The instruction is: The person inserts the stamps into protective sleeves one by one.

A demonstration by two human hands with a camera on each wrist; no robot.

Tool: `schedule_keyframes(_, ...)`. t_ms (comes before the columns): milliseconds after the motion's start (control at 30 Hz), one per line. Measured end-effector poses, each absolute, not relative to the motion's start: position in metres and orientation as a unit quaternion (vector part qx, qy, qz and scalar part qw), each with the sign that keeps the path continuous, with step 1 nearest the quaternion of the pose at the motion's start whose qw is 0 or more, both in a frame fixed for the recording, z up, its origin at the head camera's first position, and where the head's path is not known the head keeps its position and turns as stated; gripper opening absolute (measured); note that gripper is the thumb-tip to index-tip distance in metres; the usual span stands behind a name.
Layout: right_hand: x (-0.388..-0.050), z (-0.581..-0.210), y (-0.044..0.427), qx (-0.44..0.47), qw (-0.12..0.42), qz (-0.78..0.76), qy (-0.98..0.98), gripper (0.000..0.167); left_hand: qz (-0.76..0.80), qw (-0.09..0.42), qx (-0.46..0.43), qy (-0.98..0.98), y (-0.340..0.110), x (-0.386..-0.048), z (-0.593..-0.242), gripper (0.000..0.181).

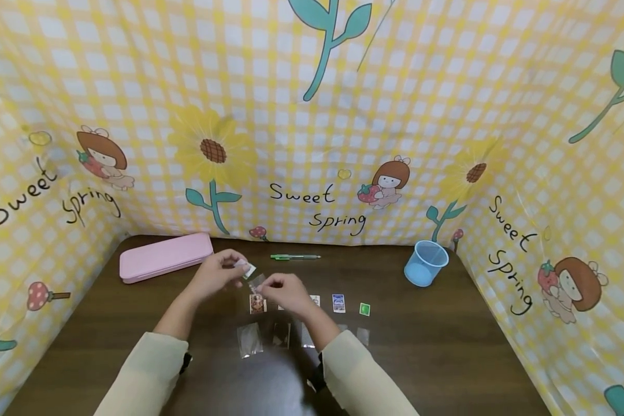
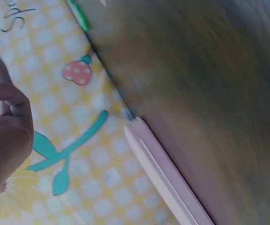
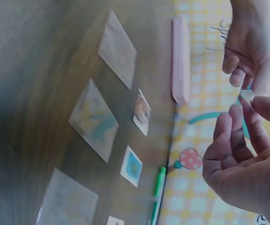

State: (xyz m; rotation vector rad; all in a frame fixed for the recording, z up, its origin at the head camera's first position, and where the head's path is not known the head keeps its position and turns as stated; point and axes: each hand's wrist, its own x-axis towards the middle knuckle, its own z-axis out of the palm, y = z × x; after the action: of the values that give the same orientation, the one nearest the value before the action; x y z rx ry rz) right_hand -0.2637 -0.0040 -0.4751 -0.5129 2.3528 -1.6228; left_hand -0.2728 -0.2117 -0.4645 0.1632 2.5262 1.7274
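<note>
My left hand (image 1: 215, 276) pinches a small stamp-like card (image 1: 248, 270) with a pale face and a green edge. Just to its right, my right hand (image 1: 287, 293) pinches a small clear plastic sleeve (image 1: 257, 282) between thumb and forefinger. The two hands are close together above the table; in the right wrist view the sleeve (image 3: 248, 95) shows at the right fingertips. Below them lie stamp-like cards: a brown one (image 1: 257, 304), a blue one (image 1: 338, 303) and a green one (image 1: 364, 309). Others are partly hidden by the right hand.
Nearer the body is a row of clear sleeves (image 1: 250, 340), partly covered by the right forearm. A pink case (image 1: 166, 258) lies at the back left, a green pen (image 1: 295, 257) at the back middle. The blue cup (image 1: 426, 263) stands back right, before a checked cloth (image 1: 312, 144).
</note>
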Motion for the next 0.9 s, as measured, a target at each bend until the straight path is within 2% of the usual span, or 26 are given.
schedule_keyframes(100,-0.265,-0.469,0.007,-0.174,0.106,-0.569,0.797,0.015,0.599,0.018,0.053,0.799,-0.202,-0.267,-0.454,0.031)
schedule_keyframes(300,-0.249,-0.442,0.028,-0.186,0.123,-0.633,0.741,0.015,0.629,-0.023,0.094,0.771,-0.179,-0.248,-0.438,0.024)
schedule_keyframes(500,-0.234,-0.416,0.041,-0.227,0.097,-0.618,0.747,0.015,0.611,-0.067,0.117,0.780,-0.159,-0.238,-0.427,0.019)
schedule_keyframes(900,-0.230,-0.412,0.049,-0.214,0.096,-0.629,0.741,0.017,0.623,-0.106,0.110,0.767,-0.143,-0.231,-0.422,0.017)
